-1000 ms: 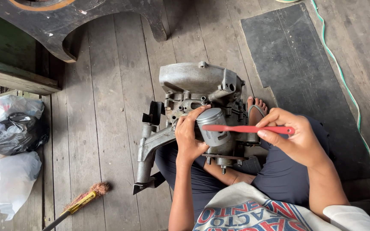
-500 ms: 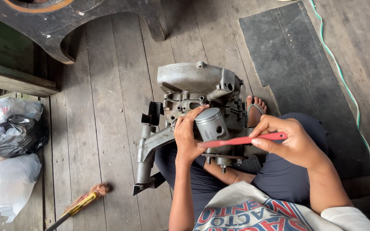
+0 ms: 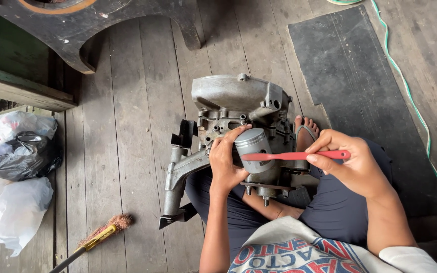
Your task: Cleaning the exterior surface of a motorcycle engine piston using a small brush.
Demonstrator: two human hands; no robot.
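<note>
1. Left hand (image 3: 227, 163) was closed around a grey metal piston (image 3: 253, 146), steadying it above the engine casing (image 3: 233, 103).
2. Right hand (image 3: 352, 164) pinched a red toothbrush (image 3: 294, 155) by its handle, head laid against the piston's side, apparently for scrubbing.
3. Casing rested on the lap over a worn plank floor (image 3: 127, 126); black mat (image 3: 352, 81), plastic bags (image 3: 11, 172) and a brush (image 3: 97, 237) lay nearby.

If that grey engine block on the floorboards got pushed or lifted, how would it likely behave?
The engine block looks like bulky cast metal, so it is probably heavy and rigid. It sits against the person's legs with the left hand on it, so it would likely scrape rather than roll. Its grimy surfaces may be slippery.
</note>
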